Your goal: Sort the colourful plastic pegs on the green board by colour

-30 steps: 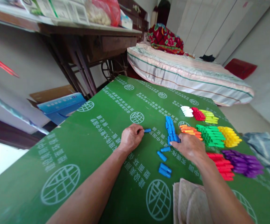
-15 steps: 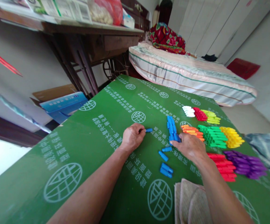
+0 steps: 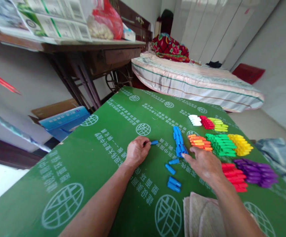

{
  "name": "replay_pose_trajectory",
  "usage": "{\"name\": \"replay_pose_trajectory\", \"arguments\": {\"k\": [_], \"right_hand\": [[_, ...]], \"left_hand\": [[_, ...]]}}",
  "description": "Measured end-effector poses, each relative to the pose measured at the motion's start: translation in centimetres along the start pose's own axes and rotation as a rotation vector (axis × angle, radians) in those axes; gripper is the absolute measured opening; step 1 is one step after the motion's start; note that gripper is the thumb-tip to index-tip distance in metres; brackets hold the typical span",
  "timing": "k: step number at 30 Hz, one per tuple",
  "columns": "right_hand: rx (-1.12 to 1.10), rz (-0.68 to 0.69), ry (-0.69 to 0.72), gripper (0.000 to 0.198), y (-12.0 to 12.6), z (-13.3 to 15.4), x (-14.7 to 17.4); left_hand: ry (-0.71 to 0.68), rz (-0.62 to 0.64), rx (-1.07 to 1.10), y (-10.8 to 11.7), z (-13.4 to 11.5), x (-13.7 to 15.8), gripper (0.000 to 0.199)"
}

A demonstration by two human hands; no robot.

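Observation:
My left hand (image 3: pixel 138 150) is closed, with thumb and forefinger pinching one end of a small blue pen cap (image 3: pixel 154 142) just above or on the green board (image 3: pixel 113 131). My right hand (image 3: pixel 204 163) is open, thumb and forefinger apart, beside the near end of a blue cap stack (image 3: pixel 179 140); the thumb tip is close to it or touching. Between the arms lie loose blue caps (image 3: pixel 170 169), two of them side by side nearest me.
Right of the blue stack stand sorted piles: white (image 3: pixel 194 120), dark red, lime, orange (image 3: pixel 199 142), green (image 3: pixel 220 144), yellow (image 3: pixel 240 144), red (image 3: pixel 234 177) and purple (image 3: pixel 255 172). A folded beige cloth (image 3: pixel 202 214) lies under my right forearm. Beyond are a sewing-machine table (image 3: pixel 83 46) and a bed (image 3: pixel 194 75).
My right hand's fingers have spread and drawn slightly back from the blue stack they were gripping. The left hand keeps its pinch on the blue cap. The view has tilted up slightly.

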State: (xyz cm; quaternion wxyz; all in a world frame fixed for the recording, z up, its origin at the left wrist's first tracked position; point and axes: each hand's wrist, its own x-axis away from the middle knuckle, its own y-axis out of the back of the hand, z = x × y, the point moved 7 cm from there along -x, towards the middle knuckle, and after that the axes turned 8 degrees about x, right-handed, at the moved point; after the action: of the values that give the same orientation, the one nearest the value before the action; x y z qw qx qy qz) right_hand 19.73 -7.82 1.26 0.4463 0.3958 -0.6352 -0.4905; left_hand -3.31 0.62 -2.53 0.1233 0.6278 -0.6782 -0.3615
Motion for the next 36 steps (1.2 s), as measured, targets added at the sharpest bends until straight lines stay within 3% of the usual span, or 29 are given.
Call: {"name": "replay_pose_trajectory", "arguments": {"k": [6, 14, 27, 36], "right_hand": [[-0.025, -0.026, 0.076, 0.039, -0.4, 1.2, 2.2], [-0.030, -0.008, 0.187, 0.033, -0.2, 3.5, 4.2], [-0.057, -0.010, 0.206, 0.027, 0.4, 3.0, 3.0], [-0.019, 0.052, 0.304, 0.024, -0.7, 4.1, 3.2]], "left_hand": [[0.015, -0.007, -0.048, -0.2, 0.3, 0.0, 0.020], [0.021, 0.100, -0.223, -0.9, -0.4, 0.1, 0.022], [-0.067, 0.143, -0.207, -1.2, -0.6, 0.5, 0.016], [-0.083, 0.132, -0.191, -1.2, -0.5, 0.7, 0.016]]}}
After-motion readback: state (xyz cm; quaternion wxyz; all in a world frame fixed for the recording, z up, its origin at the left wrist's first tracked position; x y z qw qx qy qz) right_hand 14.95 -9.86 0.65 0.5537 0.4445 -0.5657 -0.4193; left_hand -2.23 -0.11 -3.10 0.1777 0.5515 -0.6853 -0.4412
